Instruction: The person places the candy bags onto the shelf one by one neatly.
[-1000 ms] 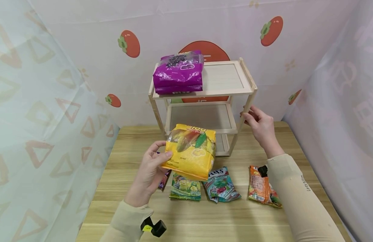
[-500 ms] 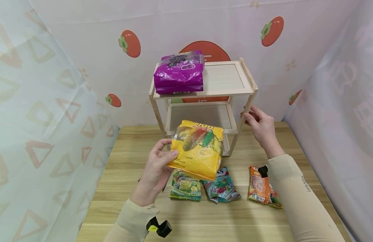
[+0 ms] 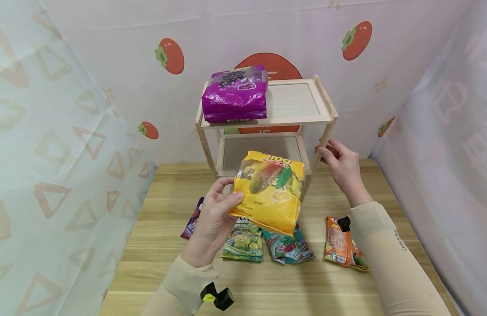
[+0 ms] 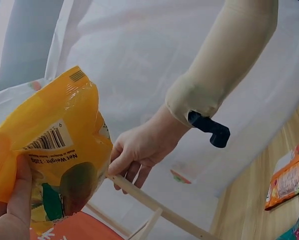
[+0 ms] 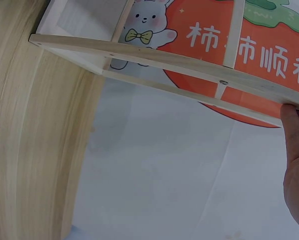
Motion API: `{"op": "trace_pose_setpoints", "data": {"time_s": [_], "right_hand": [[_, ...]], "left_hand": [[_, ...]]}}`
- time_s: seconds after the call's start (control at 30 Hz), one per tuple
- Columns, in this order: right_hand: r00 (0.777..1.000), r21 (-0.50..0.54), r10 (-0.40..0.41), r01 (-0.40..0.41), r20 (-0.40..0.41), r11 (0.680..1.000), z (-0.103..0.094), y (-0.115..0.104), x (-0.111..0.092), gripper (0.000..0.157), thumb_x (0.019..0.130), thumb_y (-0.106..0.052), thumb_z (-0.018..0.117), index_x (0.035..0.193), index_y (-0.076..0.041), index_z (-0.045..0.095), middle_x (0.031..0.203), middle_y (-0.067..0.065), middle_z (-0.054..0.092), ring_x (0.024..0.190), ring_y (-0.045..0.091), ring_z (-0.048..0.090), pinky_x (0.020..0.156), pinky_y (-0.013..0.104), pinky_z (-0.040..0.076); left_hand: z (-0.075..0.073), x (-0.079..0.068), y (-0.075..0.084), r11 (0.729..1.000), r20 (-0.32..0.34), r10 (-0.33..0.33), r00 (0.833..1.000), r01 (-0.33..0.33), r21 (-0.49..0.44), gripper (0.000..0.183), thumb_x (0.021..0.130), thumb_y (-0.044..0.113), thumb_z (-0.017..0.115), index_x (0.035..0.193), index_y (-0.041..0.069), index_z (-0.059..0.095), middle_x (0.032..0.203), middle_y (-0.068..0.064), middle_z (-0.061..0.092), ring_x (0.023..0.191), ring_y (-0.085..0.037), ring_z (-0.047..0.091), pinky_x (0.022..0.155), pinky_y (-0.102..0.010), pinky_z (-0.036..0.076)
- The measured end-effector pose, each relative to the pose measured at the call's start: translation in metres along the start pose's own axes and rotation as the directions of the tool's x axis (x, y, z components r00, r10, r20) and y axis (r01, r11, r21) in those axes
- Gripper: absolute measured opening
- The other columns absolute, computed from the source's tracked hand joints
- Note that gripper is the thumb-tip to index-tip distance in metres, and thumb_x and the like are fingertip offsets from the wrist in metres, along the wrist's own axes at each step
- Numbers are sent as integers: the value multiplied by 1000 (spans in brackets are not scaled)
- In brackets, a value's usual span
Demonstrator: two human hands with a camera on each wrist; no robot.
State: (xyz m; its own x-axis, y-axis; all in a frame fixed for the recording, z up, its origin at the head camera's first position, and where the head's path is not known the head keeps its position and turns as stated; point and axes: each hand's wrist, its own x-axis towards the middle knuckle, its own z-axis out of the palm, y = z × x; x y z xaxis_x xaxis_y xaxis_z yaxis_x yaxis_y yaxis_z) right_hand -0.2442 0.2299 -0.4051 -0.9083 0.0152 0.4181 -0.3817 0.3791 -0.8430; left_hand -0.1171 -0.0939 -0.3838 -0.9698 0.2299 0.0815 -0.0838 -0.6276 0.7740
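One yellow bag is pinched at its left side between thumb and fingers of the left hand. The right hand grips a rack leg.

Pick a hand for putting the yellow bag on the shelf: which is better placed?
Probably the left hand: it grips the yellow bag in front of the shelf, while the right hand holds the shelf's right front post and carries no bag.
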Motion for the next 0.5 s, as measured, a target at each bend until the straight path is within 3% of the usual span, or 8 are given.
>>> {"op": "trace_pose_setpoints", "data": {"time_s": [0.23,0.5], "right_hand": [[1000,-6,6,-6,2,1000,0,1,1,40,104,-19,61,141,-5,61,122,24,70,101,-1,68,86,22,59],[1000,-7,14,-14,-2,1000,0,-2,-1,43,104,-22,61,143,-4,59,124,25,69,97,-10,64,85,16,58]], "left_hand": [[13,4,0,999,18,27,999,-26,-21,30,96,-7,54,119,12,55,98,-9,77,87,-19,75,82,-31,63],[28,10,3,999,31,43,999,-43,-14,29,97,-4,55,120,14,55,105,-9,75,93,-20,74,88,-33,62]]}}
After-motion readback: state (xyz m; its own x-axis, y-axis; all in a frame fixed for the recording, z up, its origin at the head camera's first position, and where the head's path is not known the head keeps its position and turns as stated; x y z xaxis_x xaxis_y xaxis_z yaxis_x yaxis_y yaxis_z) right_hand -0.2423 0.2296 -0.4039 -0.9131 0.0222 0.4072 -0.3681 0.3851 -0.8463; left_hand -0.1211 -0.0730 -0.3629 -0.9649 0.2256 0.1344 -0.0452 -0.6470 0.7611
